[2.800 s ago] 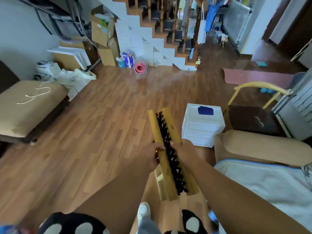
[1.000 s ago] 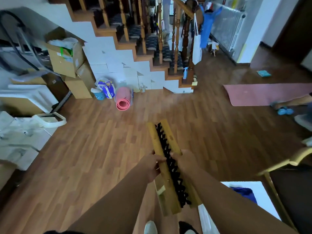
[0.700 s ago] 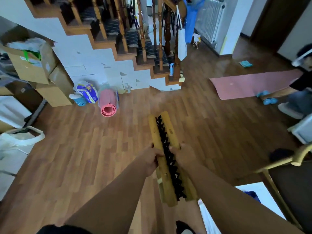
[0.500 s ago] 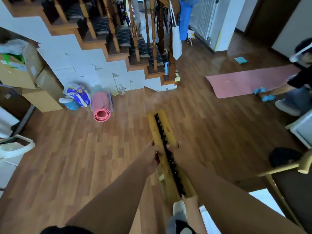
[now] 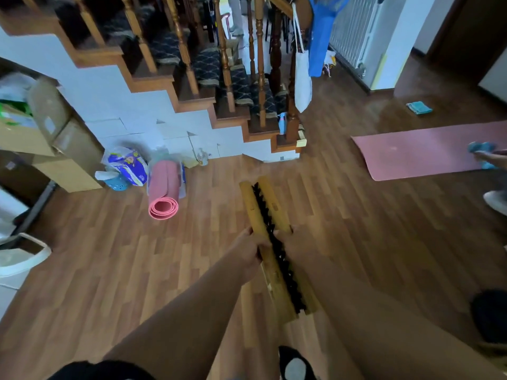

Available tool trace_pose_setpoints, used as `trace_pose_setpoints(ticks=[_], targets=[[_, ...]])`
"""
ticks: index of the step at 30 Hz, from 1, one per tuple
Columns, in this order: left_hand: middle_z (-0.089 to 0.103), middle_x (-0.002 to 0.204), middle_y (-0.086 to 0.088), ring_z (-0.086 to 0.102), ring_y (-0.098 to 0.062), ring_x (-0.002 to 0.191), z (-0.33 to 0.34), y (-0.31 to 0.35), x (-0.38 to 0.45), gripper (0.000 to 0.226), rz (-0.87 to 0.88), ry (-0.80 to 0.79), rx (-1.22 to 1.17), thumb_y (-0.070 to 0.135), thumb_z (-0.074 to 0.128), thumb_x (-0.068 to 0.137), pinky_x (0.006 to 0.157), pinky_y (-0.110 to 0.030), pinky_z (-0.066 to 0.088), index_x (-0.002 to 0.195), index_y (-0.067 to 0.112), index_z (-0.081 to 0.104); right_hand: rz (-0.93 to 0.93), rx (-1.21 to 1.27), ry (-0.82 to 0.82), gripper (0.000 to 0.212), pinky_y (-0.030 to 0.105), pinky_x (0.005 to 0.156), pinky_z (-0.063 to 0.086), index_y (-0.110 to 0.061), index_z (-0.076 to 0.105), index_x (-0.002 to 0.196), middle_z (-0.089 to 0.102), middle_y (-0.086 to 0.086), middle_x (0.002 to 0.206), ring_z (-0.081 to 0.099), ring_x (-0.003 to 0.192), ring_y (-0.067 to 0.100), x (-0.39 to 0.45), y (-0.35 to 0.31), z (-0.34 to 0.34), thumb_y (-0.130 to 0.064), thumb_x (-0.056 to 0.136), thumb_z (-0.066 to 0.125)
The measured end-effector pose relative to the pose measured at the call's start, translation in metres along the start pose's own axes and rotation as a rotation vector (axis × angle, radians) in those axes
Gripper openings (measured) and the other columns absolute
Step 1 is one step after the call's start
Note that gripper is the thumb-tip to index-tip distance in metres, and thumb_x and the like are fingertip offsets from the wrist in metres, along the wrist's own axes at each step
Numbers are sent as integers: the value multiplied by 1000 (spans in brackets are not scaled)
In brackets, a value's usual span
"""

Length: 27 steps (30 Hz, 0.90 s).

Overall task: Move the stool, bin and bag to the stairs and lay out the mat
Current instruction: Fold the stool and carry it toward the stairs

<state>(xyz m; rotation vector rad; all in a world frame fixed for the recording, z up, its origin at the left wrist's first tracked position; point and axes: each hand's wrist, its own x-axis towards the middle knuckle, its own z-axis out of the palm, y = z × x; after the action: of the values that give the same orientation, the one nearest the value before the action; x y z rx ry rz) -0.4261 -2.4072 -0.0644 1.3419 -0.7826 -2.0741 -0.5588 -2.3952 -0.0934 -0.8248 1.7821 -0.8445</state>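
Hands, left hand (image 5: 248, 249) and right hand (image 5: 295, 244), grip folded stool (image 5: 270, 242); cardboard boxes (image 5: 35, 133) hold papers.

Views: 1, the camera worn on my head.
Facing: forward and down, across the wooden floor (image 5: 115, 270) toward the stairs (image 5: 233, 113) at the far side.
Nearest: my 2 forearms come up from the bottom edge; my left hand (image 5: 247, 250) and right hand (image 5: 295, 242) sit near centre, close to the lens.
Far left: cardboard boxes (image 5: 52, 138).
Far right: a pink mat (image 5: 417, 152) lying flat.
Edges: wide-angle lens, lines bend outward.
Shared: no 2nd view.
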Motion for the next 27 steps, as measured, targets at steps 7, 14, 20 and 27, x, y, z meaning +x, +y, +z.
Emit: trace_pose_setpoints(ticks=[7,14,20,27], targets=[[64,124,-14,61,-33,111,-14,58,87,55,-34,-90,-35,-12,48,88,78,-39,59,131,23,54,34,62,33,29,32,71,56,-9,67,110,69,4,95,66,86,21,72,-53,-5,-31,91,65],[66,124,-10,61,-31,115,-19,120,192,52,-121,-195,91,-4,61,85,102,-45,49,130,21,58,57,138,153,27,16,51,37,-8,60,114,60,0,93,54,78,10,146,-116,-11,-28,96,59],[67,122,-11,61,-33,114,-13,150,248,58,-238,-218,217,-9,63,76,97,-47,52,126,21,61,45,171,249,11,19,62,39,-16,53,89,59,-2,91,49,72,3,206,-133,-8,-22,94,62],[70,110,-20,66,-41,100,11,177,327,67,-253,-101,225,-5,67,47,85,-59,54,111,14,70,85,108,186,44,22,80,37,0,50,134,54,12,127,50,97,14,270,-158,-32,-16,94,61]])
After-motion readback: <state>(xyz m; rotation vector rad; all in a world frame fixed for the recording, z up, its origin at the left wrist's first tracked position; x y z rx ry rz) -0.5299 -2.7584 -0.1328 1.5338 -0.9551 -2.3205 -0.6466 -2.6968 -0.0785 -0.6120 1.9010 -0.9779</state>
